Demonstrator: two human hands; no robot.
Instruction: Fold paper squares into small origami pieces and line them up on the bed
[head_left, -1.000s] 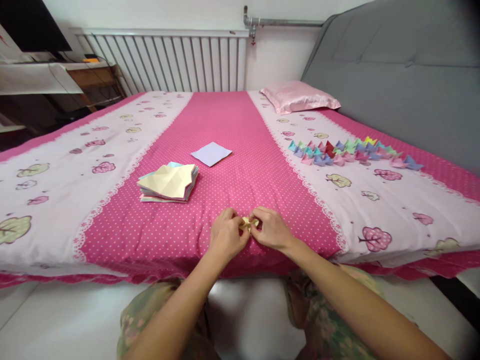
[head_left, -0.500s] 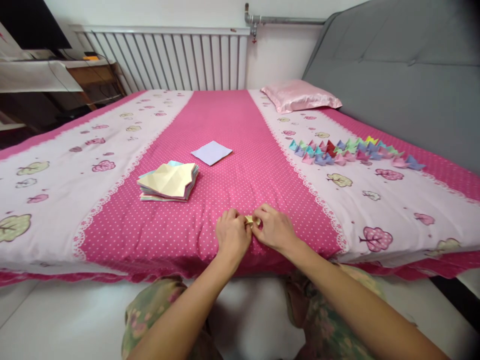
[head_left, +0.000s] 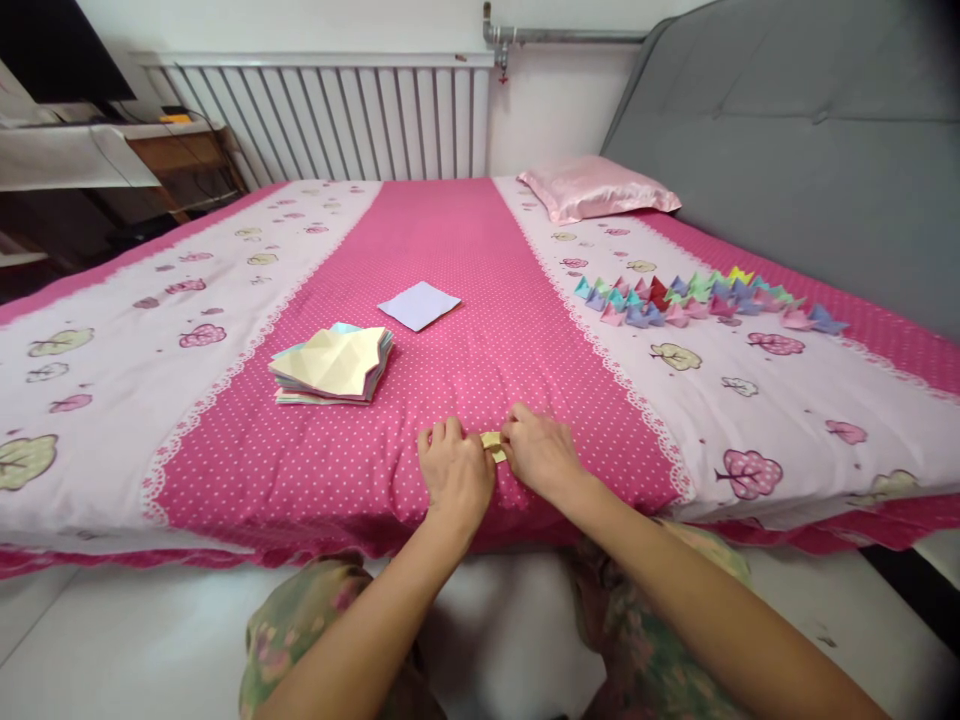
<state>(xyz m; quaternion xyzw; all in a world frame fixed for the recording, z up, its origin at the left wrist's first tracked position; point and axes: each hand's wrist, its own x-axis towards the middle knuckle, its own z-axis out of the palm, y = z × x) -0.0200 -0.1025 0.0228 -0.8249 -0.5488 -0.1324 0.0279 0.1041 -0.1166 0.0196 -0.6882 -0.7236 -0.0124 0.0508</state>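
A small piece of folded yellow paper (head_left: 493, 446) lies between my two hands near the front edge of the bed. My left hand (head_left: 455, 462) pinches its left end, with the fingers curled. Its right end is gripped by my right hand (head_left: 540, 448). Fingers cover both ends, so only the middle of the paper shows. Up and to the left sits a stack of creased paper sheets (head_left: 334, 362), a pale yellow one on top. A flat lavender paper square (head_left: 420, 305) rests beyond the stack.
Rows of small folded paper shapes (head_left: 697, 300) in many colours stand on the right side of the bed. Behind them are a pink pillow (head_left: 596, 187) and a grey headboard (head_left: 795, 150). A white radiator (head_left: 322, 120) lines the far wall. My knees are below the bed's edge.
My hands have moved slightly apart, and more of the yellow paper shows between them, looking flatter and wider. The view has shifted a little; the stack and lavender square lie as before.
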